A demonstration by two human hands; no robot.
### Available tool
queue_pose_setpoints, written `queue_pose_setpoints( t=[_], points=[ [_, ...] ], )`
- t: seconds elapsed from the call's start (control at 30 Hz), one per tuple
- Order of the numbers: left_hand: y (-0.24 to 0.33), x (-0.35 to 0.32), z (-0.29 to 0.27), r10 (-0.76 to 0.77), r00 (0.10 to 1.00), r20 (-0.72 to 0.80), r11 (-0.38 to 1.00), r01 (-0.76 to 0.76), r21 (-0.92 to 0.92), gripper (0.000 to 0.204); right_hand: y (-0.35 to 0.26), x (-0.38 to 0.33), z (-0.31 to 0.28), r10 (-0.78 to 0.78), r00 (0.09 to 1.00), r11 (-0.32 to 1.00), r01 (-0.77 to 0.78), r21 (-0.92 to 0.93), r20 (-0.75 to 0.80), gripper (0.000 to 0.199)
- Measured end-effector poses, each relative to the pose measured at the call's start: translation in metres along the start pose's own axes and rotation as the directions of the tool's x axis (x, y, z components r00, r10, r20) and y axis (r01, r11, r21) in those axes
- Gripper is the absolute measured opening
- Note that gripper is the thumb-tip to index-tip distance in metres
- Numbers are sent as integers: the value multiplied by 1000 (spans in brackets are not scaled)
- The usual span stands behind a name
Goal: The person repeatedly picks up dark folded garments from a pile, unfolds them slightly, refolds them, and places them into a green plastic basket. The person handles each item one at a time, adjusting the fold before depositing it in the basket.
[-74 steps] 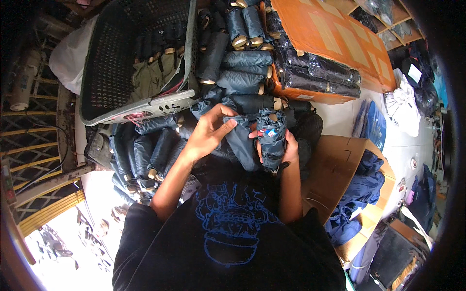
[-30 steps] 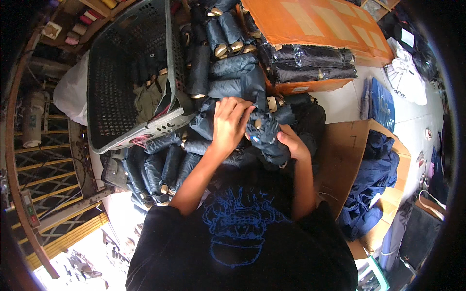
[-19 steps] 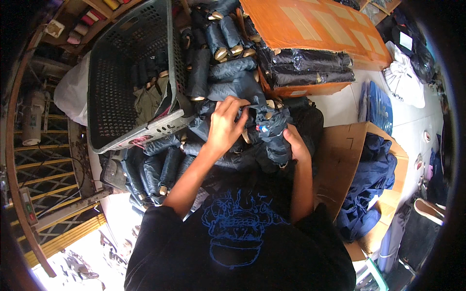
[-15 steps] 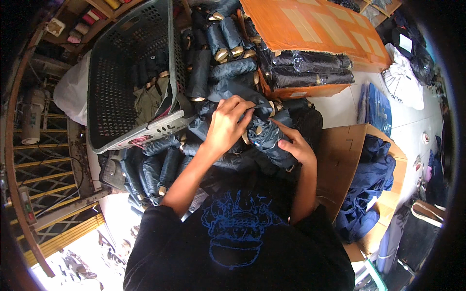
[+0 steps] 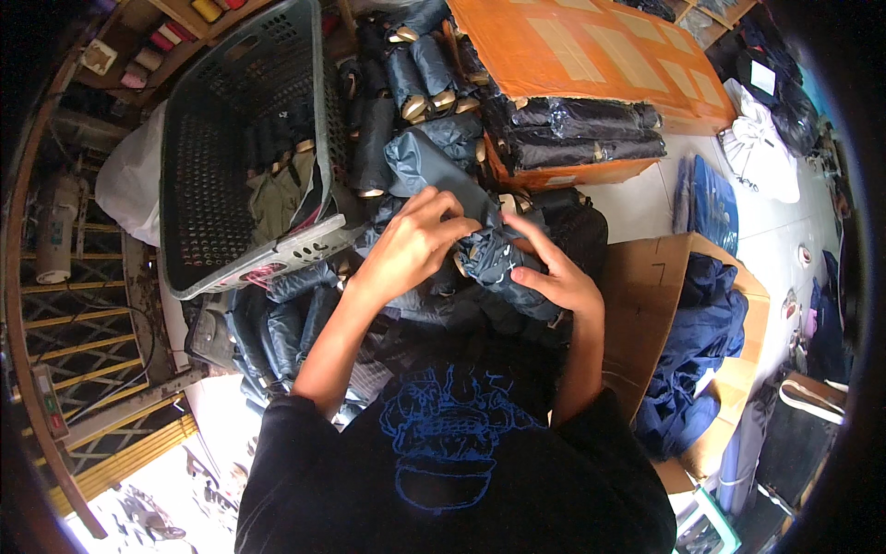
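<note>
Over the middle of a pile, both hands are on one dark blue-grey fabric bundle. Its smooth, tube-like part [image 5: 427, 169] reaches up and left beyond my fingers, and its crumpled part [image 5: 503, 266], with a small white marking, lies between the hands. My left hand [image 5: 417, 242] is closed, thumb and forefinger pinching the fabric where the two parts meet. On the other side, my right hand [image 5: 556, 277] grips the crumpled part between thumb and fingers. What is inside the bundle is hidden.
Many similar dark rolls with pale ends [image 5: 374, 148] surround the bundle. A black perforated basket [image 5: 318, 245] stands left. An orange carton [image 5: 591, 65] with black wrapped packs is far right; a brown carton [image 5: 646, 286] holding navy cloth [image 5: 697, 342] is near right.
The smooth tube part now stands out longer and straighter toward the upper left. My left hand has shifted slightly left and down; my right fingers have lifted and spread a little.
</note>
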State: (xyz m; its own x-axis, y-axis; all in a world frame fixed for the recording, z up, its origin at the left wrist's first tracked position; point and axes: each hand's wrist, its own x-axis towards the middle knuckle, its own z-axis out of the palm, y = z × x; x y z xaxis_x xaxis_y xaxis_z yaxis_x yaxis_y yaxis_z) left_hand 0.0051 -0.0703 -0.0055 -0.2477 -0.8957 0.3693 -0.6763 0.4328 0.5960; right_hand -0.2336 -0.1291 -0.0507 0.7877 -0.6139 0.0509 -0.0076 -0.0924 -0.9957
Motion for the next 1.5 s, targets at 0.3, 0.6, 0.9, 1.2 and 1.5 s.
queue_pose_setpoints(
  t=[0.3, 0.6, 0.9, 1.2, 1.5],
  points=[
    [4, -17, 15, -166, 982, -88, 986, 169, 19, 33, 13, -4, -2, 123, 992, 980, -125, 158, 20, 50],
    [-4, -35, 41, -358, 888, -289, 926, 297, -234, 24, 17, -1, 2, 129, 991, 989, -131, 72, 33, 49],
    [12, -43, 66, -334, 735, -590, 937, 192, -292, 15, -1, 5, 12, 51, 997, 995, -56, -84, -56, 46],
    [18, -53, 61, -234, 743, -627, 972, 157, -176, 14, -3, 3, 23, 12, 985, 1000, -8, 23, -175, 42],
    [35, -52, 66, -231, 609, -759, 973, 124, -196, 27, -17, 10, 47, -30, 970, 998, 41, 42, -242, 43]
  ],
)
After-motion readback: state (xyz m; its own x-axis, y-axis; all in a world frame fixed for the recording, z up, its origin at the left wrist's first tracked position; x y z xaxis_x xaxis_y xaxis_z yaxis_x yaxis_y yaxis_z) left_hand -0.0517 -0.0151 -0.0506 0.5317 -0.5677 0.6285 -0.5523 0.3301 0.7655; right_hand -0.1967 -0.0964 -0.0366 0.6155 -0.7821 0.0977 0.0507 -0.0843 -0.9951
